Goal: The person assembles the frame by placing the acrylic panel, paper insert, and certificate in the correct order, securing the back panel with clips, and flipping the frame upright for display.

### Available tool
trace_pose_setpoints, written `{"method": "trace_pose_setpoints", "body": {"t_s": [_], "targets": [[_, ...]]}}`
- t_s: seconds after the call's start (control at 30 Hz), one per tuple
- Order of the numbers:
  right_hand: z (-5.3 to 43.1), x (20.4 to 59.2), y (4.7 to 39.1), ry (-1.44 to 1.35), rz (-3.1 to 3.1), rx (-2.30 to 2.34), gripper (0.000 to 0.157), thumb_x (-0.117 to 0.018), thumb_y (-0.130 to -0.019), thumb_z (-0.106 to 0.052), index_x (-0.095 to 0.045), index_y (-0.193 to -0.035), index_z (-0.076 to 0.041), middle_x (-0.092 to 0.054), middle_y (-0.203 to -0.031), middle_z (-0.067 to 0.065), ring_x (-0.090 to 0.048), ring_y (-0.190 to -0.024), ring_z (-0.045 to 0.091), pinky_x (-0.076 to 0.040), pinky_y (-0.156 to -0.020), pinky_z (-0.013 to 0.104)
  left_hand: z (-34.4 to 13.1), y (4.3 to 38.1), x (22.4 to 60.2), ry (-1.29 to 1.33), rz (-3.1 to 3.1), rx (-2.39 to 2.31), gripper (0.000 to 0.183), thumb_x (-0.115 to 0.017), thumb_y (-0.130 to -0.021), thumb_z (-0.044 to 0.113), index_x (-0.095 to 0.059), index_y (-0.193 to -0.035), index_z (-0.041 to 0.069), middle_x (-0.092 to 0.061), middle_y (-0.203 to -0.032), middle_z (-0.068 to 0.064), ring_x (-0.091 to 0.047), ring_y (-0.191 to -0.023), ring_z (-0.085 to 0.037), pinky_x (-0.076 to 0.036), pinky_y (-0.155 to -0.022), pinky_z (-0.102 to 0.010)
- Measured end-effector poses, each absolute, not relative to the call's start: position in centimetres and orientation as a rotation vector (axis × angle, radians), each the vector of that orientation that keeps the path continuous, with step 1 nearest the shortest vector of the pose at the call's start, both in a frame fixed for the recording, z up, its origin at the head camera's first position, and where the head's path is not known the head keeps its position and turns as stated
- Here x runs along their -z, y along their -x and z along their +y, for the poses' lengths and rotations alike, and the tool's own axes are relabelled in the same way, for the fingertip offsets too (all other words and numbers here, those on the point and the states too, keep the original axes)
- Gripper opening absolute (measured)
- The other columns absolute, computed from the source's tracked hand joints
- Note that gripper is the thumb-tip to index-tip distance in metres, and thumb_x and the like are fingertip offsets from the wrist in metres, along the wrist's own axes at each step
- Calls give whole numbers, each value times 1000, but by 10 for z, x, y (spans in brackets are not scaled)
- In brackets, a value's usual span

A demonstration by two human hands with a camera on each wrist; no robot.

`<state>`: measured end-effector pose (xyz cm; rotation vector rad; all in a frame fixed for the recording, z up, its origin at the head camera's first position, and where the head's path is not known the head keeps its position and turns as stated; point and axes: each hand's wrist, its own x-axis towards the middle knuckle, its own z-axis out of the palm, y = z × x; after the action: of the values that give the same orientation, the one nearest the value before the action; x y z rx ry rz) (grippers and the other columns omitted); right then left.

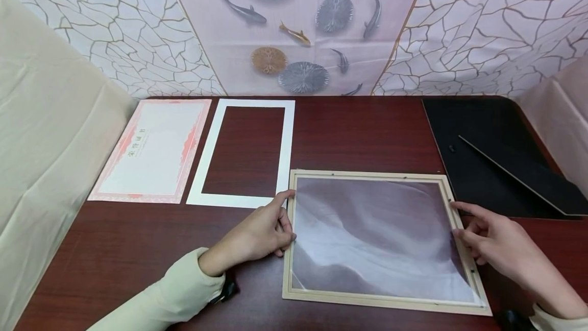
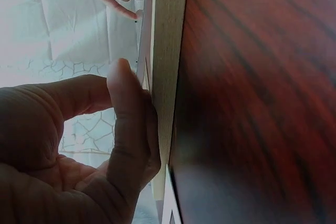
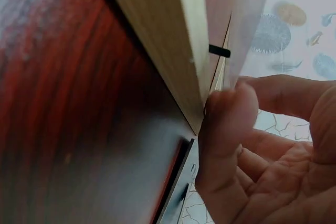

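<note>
A pale wooden picture frame (image 1: 386,303) lies flat on the table, with small dark tabs along its inner rim. Over its opening is a clear, glossy sheet (image 1: 367,239), full of reflections; in the right wrist view the sheet (image 3: 247,24) stands slightly above the wood. My left hand (image 1: 257,231) pinches the sheet's left edge, thumb and index finger spread along it. At the opposite edge, my right hand (image 1: 498,239) grips the sheet in the same way, beside a black tab (image 3: 219,51). Both hands' fingertips are partly hidden at the frame's sides.
A white mat border (image 1: 287,152) lies behind my left hand, beside a pink-edged certificate (image 1: 151,149). At the back right is a black backing board (image 1: 487,121) with a raised stand flap (image 1: 519,178). Patterned cloth (image 1: 294,29) hangs behind the dark red table (image 1: 138,249).
</note>
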<state>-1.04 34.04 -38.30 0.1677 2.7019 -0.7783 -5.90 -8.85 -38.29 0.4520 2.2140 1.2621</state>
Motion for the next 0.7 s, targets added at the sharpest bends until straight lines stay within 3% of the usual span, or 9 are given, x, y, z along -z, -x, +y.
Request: {"method": "trace_pose_setpoints", "body": {"t_s": [0.17, 0.43, 0.7], "targets": [[340, 383, 10, -156, 2738, 723, 56, -63, -102, -11, -44, -153, 4, -65, -75, 1, -58, -56, 12, -52, -50, 28, -89, 58, 383, -505, 2305, -1192, 83, -73, -89, -4, -30, -159, -1, -61, -75, 1, -58, -51, -7, -54, -51, -26], [337, 380, 9, -128, 2777, 699, 54, -64, -102, -9, -45, -151, 5, -62, -75, 0, -52, -55, 11, -46, -49, 27, -89, 58, 385, -600, 2506, -1002, 83, -79, -85, 4, -38, -157, -3, -55, -72, 9, -46, -63, 0, -46, -74, -23], [337, 381, 8, -121, 2770, 718, 57, -66, -103, -14, -44, -152, 4, -62, -77, 0, -51, -55, 9, -45, -50, 27, -89, 58, 388, -629, 2549, -938, 94, -82, -84, 8, -31, -163, 1, -53, -72, 8, -44, -61, -1, -44, -67, -24]]}}
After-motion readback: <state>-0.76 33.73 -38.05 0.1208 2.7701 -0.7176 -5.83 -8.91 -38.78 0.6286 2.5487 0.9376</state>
